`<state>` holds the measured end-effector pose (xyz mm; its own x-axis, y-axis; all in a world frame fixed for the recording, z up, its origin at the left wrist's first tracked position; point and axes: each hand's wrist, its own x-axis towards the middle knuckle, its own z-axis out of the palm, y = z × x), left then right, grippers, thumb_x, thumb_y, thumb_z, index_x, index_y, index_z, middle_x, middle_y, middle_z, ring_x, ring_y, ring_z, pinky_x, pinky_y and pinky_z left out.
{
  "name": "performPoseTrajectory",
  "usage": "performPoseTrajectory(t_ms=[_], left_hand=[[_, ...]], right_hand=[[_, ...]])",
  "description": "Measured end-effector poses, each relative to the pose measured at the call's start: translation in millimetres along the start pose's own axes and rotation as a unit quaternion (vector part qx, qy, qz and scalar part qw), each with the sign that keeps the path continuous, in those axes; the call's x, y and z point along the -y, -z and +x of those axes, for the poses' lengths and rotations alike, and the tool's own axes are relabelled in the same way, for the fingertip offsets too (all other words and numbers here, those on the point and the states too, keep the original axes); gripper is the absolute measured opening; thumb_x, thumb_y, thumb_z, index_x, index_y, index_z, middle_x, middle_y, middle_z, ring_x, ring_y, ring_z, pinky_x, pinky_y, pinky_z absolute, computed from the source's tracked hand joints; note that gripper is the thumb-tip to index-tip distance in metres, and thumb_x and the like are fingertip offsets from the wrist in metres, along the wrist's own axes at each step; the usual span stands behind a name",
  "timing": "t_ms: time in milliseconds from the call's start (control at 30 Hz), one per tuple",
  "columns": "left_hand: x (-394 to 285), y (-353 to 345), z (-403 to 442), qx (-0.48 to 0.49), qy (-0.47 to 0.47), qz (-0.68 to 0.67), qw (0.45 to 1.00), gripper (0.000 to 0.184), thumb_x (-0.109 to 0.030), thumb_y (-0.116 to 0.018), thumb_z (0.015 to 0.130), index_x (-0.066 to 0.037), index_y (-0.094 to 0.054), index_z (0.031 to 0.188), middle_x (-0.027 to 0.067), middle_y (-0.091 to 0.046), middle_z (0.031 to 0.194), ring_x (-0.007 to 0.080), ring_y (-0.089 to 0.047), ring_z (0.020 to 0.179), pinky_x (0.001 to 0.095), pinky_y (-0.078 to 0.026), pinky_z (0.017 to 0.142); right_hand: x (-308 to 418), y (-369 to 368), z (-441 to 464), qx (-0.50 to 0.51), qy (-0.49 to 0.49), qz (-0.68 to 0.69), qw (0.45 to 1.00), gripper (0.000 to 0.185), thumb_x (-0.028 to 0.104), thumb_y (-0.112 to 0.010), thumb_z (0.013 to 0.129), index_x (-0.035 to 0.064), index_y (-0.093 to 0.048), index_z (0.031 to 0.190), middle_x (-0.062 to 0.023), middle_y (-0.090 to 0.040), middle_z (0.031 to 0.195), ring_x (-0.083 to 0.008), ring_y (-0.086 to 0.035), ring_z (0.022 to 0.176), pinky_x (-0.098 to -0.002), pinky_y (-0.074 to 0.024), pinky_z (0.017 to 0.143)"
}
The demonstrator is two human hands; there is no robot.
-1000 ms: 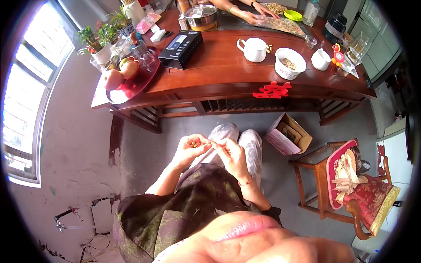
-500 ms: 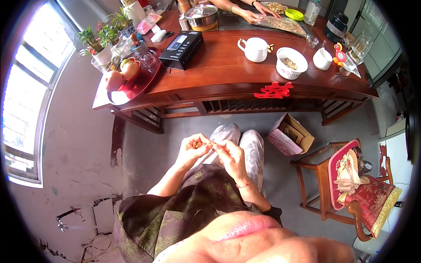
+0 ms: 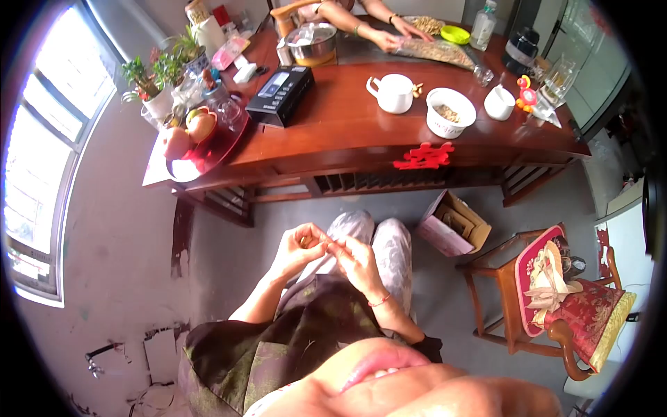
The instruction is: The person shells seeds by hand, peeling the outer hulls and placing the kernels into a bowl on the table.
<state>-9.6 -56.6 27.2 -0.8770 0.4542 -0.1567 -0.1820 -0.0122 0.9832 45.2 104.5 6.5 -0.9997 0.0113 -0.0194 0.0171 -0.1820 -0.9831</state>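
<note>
My left hand [image 3: 297, 251] is above my lap, its fingers curled round small tan pieces [image 3: 303, 242] that look like peanuts. My right hand [image 3: 358, 265] meets it fingertip to fingertip, thumb and forefinger pinched together. Whatever lies in that pinch is too small to make out. Beyond both hands, on the wooden table [image 3: 333, 125], stands a white bowl [image 3: 450, 125] with tan bits inside. Left of it is a white mug [image 3: 394, 94], with a few peanut-like pieces [image 3: 417, 90] beside its rim.
An open cardboard box [image 3: 455, 224] stands on the floor below the table. To the right is a wooden chair [image 3: 535, 292] with a cushion and hat. A black box [image 3: 281, 95] and a red fruit tray [image 3: 229, 142] occupy the table's left. Across it, another person's hands [image 3: 399, 36] touch a clear bag [image 3: 438, 52].
The view has tilted slightly, so the table sits a little lower. My hands remain together at the fingertips, with slight finger movement. The other person's hands have shifted a little at the bag.
</note>
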Motion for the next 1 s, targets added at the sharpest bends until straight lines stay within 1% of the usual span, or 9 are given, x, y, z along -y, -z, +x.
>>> performPoseTrajectory(t_ms=[100,200,333,500,567,633,767,867,1000], left_hand=[[-3.1,-7.6,1.8,-0.015,-0.010,-0.044,0.999,0.004,0.002,-0.059,0.077,-0.001,-0.057,0.080,0.0058,-0.064,0.077,0.0008,-0.044,0.055,0.0158,-0.033,0.049],[11.8,-4.8,3.7,-0.025,0.036,-0.193,0.980,0.006,0.004,-0.052,0.076,-0.001,-0.055,0.077,0.0088,-0.063,0.072,0.0009,-0.032,0.045,0.0178,-0.024,0.042],[22.9,-8.7,4.7,-0.062,0.035,-0.218,0.973,0.006,0.004,-0.049,0.076,0.000,-0.054,0.078,0.0097,-0.060,0.067,0.0017,-0.028,0.043,0.0190,-0.022,0.040],[24.5,-12.1,3.5,-0.063,0.035,-0.204,0.976,0.003,0.001,-0.053,0.076,-0.001,-0.054,0.077,0.0069,-0.060,0.067,0.0023,-0.031,0.044,0.0187,-0.022,0.041],[28.9,-12.9,9.7,-0.102,0.018,-0.133,0.986,0.003,0.000,-0.055,0.076,-0.003,-0.055,0.076,0.0049,-0.059,0.067,0.0021,-0.036,0.047,0.0184,-0.023,0.041],[20.8,-16.4,8.1,-0.116,0.022,-0.079,0.990,0.005,0.002,-0.056,0.076,-0.003,-0.056,0.077,0.0042,-0.061,0.070,0.0026,-0.040,0.050,0.0173,-0.029,0.044],[15.6,-16.7,5.7,-0.083,0.043,-0.144,0.985,0.003,0.000,-0.055,0.078,-0.002,-0.057,0.078,0.0023,-0.056,0.065,0.0019,-0.034,0.047,0.0185,-0.023,0.042],[22.5,-14.3,5.0,-0.067,0.054,-0.220,0.972,0.002,-0.001,-0.055,0.080,-0.001,-0.057,0.079,0.0021,-0.055,0.065,0.0017,-0.030,0.044,0.0189,-0.020,0.041],[19.2,-19.6,3.5,-0.074,0.017,-0.152,0.985,0.002,-0.002,-0.059,0.084,0.000,-0.057,0.084,0.0045,-0.061,0.076,0.0047,-0.049,0.060,0.0190,-0.040,0.054]], right_hand=[[-0.3,0.0,-1.7,0.014,-0.015,0.031,0.999,0.017,0.017,-0.058,0.094,0.0021,-0.060,0.085,0.0073,-0.044,0.057,0.0004,-0.034,0.047,-0.0184,-0.0237,0.042],[0.4,-4.9,-3.0,0.023,-0.034,0.074,0.996,0.018,0.017,-0.057,0.095,0.0016,-0.060,0.086,0.0072,-0.045,0.059,0.0006,-0.033,0.048,-0.0183,-0.0230,0.042],[-6.2,-6.0,-4.7,0.015,-0.053,0.080,0.995,0.018,0.017,-0.056,0.095,0.0015,-0.060,0.085,0.0052,-0.048,0.060,-0.0007,-0.040,0.053,-0.0197,-0.0301,0.046],[-9.7,-9.9,-7.1,-0.015,-0.002,0.013,1.000,0.019,0.019,-0.057,0.095,0.0025,-0.061,0.088,0.0074,-0.045,0.060,-0.0004,-0.037,0.051,-0.0185,-0.0282,0.045],[-14.6,-8.0,-2.2,-0.038,0.033,-0.067,0.996,0.019,0.020,-0.057,0.095,0.0031,-0.061,0.087,0.0070,-0.046,0.059,-0.0005,-0.040,0.052,-0.0181,-0.0306,0.046],[-18.5,-8.6,-1.9,-0.037,0.029,-0.031,0.998,0.020,0.022,-0.057,0.094,0.0035,-0.062,0.088,0.0068,-0.047,0.058,-0.0006,-0.042,0.052,-0.0177,-0.0319,0.046],[-9.5,-7.5,-5.0,-0.025,0.000,0.006,1.000,0.021,0.018,-0.055,0.096,0.0007,-0.061,0.086,0.0040,-0.050,0.060,-0.0022,-0.044,0.053,-0.0210,-0.0348,0.047],[-14.4,-11.6,-3.7,-0.035,0.001,0.047,0.998,0.017,0.018,-0.055,0.095,0.0038,-0.061,0.087,0.0077,-0.044,0.059,0.0000,-0.037,0.051,-0.0176,-0.0277,0.045],[-17.7,-11.6,-3.1,-0.073,0.029,-0.028,0.996,0.019,0.018,-0.056,0.095,0.0021,-0.061,0.087,0.0045,-0.046,0.059,-0.0019,-0.039,0.052,-0.0201,-0.0305,0.046]])
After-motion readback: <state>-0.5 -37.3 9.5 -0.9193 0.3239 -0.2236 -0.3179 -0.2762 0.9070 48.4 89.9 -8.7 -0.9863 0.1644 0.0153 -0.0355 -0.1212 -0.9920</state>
